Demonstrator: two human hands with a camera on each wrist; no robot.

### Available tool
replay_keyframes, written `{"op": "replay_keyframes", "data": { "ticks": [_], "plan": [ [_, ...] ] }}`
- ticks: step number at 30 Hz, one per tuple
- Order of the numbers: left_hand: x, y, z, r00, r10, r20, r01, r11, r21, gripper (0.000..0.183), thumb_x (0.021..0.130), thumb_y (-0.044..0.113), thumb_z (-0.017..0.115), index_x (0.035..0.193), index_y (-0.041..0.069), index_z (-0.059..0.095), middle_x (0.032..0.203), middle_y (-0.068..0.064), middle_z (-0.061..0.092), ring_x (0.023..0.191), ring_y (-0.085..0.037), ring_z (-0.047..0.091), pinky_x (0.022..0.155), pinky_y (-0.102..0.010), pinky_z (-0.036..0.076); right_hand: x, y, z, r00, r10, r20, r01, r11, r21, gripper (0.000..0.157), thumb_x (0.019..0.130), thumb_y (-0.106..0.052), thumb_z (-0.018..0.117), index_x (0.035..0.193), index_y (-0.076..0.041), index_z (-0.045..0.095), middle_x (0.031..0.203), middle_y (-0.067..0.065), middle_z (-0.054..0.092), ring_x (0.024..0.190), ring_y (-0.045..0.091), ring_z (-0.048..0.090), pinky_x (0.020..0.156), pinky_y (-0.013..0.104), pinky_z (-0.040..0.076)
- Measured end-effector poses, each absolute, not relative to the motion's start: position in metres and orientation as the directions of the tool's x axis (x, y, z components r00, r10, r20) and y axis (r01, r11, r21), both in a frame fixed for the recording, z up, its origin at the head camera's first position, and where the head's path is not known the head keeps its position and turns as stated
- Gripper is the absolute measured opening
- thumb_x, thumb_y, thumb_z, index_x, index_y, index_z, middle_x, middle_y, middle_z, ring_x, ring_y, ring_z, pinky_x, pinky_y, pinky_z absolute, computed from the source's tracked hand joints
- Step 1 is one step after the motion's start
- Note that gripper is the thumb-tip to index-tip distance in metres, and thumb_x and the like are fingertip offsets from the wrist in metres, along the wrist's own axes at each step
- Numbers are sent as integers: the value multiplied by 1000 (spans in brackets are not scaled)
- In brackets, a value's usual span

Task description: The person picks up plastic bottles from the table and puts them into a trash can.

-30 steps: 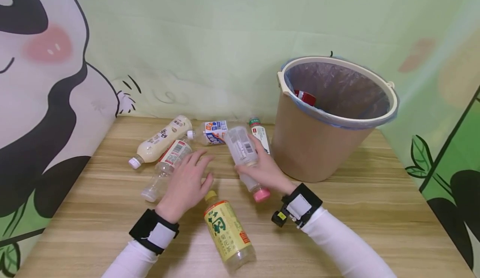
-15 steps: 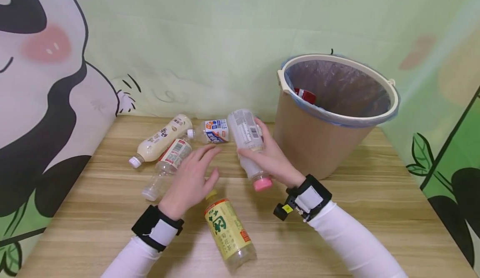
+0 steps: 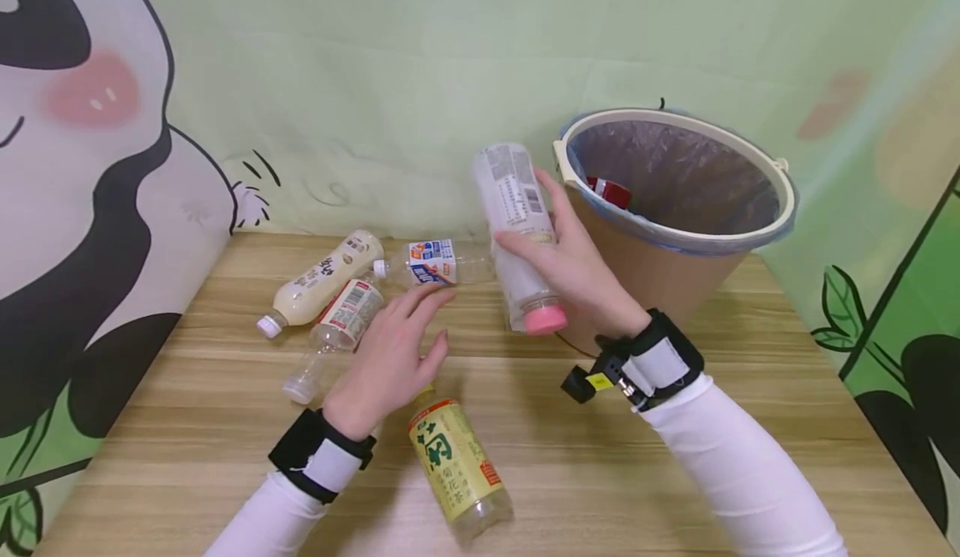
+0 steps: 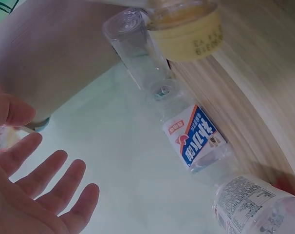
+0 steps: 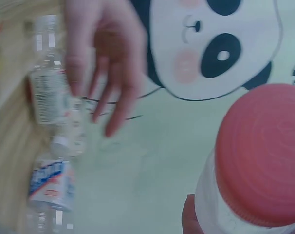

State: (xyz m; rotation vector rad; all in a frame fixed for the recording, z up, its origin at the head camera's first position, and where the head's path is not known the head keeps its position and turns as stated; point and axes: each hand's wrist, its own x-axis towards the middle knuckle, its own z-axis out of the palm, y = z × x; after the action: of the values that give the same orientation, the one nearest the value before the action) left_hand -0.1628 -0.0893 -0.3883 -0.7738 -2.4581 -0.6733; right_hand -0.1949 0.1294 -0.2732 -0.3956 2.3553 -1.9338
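My right hand (image 3: 581,261) grips a whitish translucent plastic bottle (image 3: 517,198) with a pink cap. It is raised beside the bin's left side, cap end tilted down toward me; the cap (image 5: 267,156) fills the right of the right wrist view. My left hand (image 3: 393,348) holds nothing, its fingers spread and relaxed over the table. Below its thumb lies a yellow-labelled tea bottle (image 3: 457,461), its yellow cap (image 4: 189,34) large in the left wrist view. A clear bottle with a white-and-red label (image 3: 352,311) lies left of that hand, partly covered by it.
A tan bin (image 3: 622,290) with a bluish liner stands at the back right, a red item (image 3: 613,193) inside. A cream-coloured bottle (image 3: 330,278) and a clear bottle with a blue-and-orange label (image 3: 432,261) lie near the printed backdrop (image 3: 315,123).
My right hand has lifted the pink-capped bottle up and to the right, closer to the bin. My left hand has drifted slightly to the right.
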Motion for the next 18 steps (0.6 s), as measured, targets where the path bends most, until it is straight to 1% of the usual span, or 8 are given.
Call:
{"op": "replay_keyframes", "data": {
  "ticks": [2, 7, 9, 12, 14, 18],
  "plan": [
    [-163, -88, -388, -728, 391, 563, 623, 719, 307, 49, 86, 17, 58, 133, 10, 51, 135, -10, 50, 116, -30, 50, 92, -48, 46, -195, 133, -260, -963, -235, 134, -171, 146, -974, 82, 89, -21, 64, 150, -33, 10, 132, 12, 42, 99, 29, 57, 72, 35, 55],
    [-163, -88, -388, -730, 385, 565, 618, 725, 304, 48, 85, 17, 58, 132, 10, 52, 135, -9, 50, 115, -29, 51, 91, -47, 46, -197, 146, -229, -957, -201, 209, -208, -23, -978, 81, 90, -14, 62, 150, -32, 11, 136, 14, 38, 99, 26, 57, 71, 31, 56],
    [-163, -88, -389, -731, 383, 565, 615, 728, 303, 48, 85, 17, 59, 132, 10, 52, 135, -10, 50, 116, -29, 51, 91, -46, 46, -199, 153, -218, -956, -180, 231, -218, -91, -972, 81, 90, -12, 62, 151, -32, 11, 140, 13, 34, 100, 26, 56, 70, 30, 56],
    [-163, -88, -389, -730, 383, 566, 615, 729, 301, 47, 85, 17, 59, 131, 10, 52, 135, -10, 50, 117, -29, 50, 93, -47, 45, -203, 168, -204, -960, -142, 241, -212, -192, -958, 83, 90, -11, 62, 151, -34, 11, 143, 9, 30, 104, 25, 55, 71, 28, 56],
    [-163, -88, -390, -729, 384, 567, 618, 725, 303, 47, 85, 17, 59, 131, 9, 52, 136, -11, 49, 118, -30, 49, 95, -47, 44, -208, 178, -198, -964, -109, 243, -210, -251, -945, 81, 90, -11, 63, 150, -34, 13, 144, 8, 29, 107, 25, 54, 72, 28, 55],
    [-162, -89, -392, -734, 387, 558, 616, 725, 308, 48, 85, 17, 59, 132, 9, 51, 137, -12, 48, 121, -30, 48, 98, -48, 43, -220, 200, -191, -971, -28, 237, -211, -359, -909, 75, 89, -11, 63, 146, -34, 20, 140, 7, 34, 113, 27, 51, 75, 30, 55]
  ]
}}
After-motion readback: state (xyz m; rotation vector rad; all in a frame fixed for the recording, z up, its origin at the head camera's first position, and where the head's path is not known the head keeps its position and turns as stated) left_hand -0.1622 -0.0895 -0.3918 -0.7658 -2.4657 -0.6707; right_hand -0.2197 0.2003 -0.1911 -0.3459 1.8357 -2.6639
